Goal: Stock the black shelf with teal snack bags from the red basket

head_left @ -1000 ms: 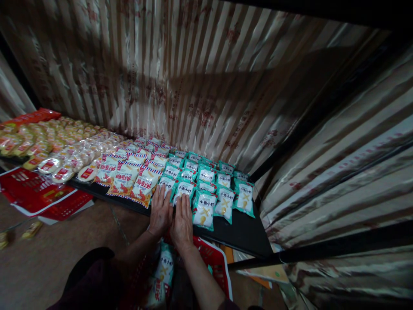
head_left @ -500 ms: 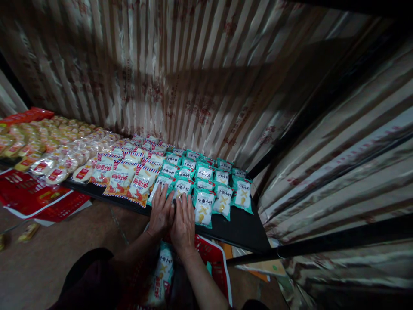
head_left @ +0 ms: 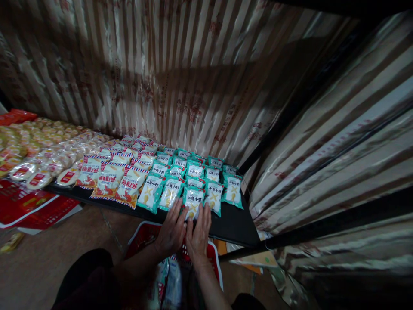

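Note:
My left hand (head_left: 172, 227) and my right hand (head_left: 198, 232) lie side by side at the shelf's front edge, fingers stretched forward and open. Their fingertips touch the lower part of a teal-and-white snack bag (head_left: 194, 199), one hand at each side of it. More teal snack bags (head_left: 213, 196) stand in rows behind and beside it on the black shelf (head_left: 230, 224). To their left are white-and-orange snack bags (head_left: 130, 187) with striped edges. Below my hands, a red basket (head_left: 137, 241) with a white rim holds several bags, partly hidden by my forearms.
Round clear-wrapped snacks (head_left: 67, 175) and yellow packets (head_left: 11, 148) fill the shelf's left end. Another red basket (head_left: 29, 206) sits under that end. Black frame bars (head_left: 280, 234) and striped plastic sheeting (head_left: 155, 64) enclose the back and right. A yellow packet (head_left: 12, 242) lies on the floor.
Both hands have moved right along the front row, from the bags at left to the front bag. The view has shifted somewhat, and more of the basket below shows.

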`<state>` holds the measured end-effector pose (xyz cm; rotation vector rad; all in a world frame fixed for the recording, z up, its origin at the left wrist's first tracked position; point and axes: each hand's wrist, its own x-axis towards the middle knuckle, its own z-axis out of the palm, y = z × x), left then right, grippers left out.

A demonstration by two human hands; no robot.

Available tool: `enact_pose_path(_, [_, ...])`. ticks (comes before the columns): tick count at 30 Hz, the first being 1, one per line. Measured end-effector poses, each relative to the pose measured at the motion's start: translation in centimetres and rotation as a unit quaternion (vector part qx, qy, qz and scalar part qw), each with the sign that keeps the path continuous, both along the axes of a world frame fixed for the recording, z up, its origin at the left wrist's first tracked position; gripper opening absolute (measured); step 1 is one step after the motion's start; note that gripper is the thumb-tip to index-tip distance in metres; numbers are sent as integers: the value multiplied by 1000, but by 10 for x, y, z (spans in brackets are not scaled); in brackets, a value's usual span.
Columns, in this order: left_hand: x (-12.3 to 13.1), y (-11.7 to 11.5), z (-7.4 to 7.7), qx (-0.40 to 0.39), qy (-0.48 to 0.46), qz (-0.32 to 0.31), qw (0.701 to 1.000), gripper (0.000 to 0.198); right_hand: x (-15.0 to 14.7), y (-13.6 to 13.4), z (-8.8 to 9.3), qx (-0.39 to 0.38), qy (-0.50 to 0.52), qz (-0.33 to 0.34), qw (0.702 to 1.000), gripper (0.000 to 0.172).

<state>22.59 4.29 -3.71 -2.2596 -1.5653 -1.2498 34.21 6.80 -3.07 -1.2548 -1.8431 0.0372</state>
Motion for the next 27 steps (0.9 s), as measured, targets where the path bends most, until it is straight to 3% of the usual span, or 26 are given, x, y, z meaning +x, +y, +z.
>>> enact_pose_path(14, [-1, 13, -9, 2, -37, -51, 998, 60, -7, 6, -12, -87, 75, -1, 993, 57])
enact_pose_path(20, [1, 15, -8, -28, -27, -34, 999, 61, -5, 8, -14, -82, 80, 0, 993, 59])
enact_pose_path(27, [3, 12, 0, 30, -27, -17, 999, 61, -7, 6, -10, -81, 76, 4, 994, 60])
